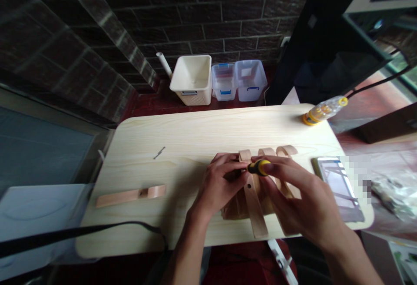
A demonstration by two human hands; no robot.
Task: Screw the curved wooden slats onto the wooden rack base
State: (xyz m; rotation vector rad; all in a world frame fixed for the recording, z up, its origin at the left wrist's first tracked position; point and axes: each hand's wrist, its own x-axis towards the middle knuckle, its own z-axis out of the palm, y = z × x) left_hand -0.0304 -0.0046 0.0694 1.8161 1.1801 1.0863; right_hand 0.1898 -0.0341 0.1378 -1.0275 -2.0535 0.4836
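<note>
Screwdriver pinched in right hand; left hand nearly closed by its tip, hold unclear; wooden strip beneath, likely light, best edge-gripped.

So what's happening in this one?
Someone is working on curved wooden strips at a light table. The right hand grips a yellow-and-black tool, apparently a screwdriver, while the left hand is at the strips near its front end. Its tip is hidden. One separate wooden piece and some thin dark bits lie to the left; a flat device with a glossy screen lies to the right.
</note>
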